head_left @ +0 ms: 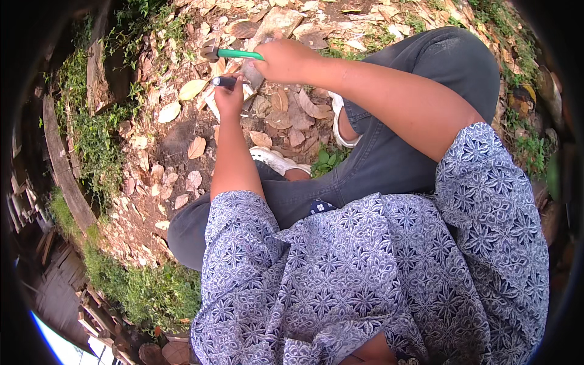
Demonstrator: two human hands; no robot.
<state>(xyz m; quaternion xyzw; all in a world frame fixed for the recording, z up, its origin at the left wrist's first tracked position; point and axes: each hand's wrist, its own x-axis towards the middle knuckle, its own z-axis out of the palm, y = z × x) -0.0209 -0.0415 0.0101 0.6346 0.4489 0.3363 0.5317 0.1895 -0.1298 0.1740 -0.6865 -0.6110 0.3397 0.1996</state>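
My right hand [285, 61] is wrapped round the green handle of a hammer [237, 53]. Its rusty brown head points left, a little above and beyond my left hand. In my closed left hand [229, 99] is a dark, cylindrical tool handle [224, 81] with a pale, shiny end facing left; the tool's other end is hidden, so its kind does not show. Pale pieces of wood [213, 107] lie just under and beside the left hand. Under the right hand is a greyish block [252, 74], mostly covered, whose material I cannot tell.
Dry leaves [196, 147] and wood chips cover the brown soil. A flat board [277, 25] lies beyond my hands. My crossed legs in dark trousers [389, 146] and white clogs [280, 162] are close by. Weathered timber [64, 158] and green plants [94, 134] border the left side.
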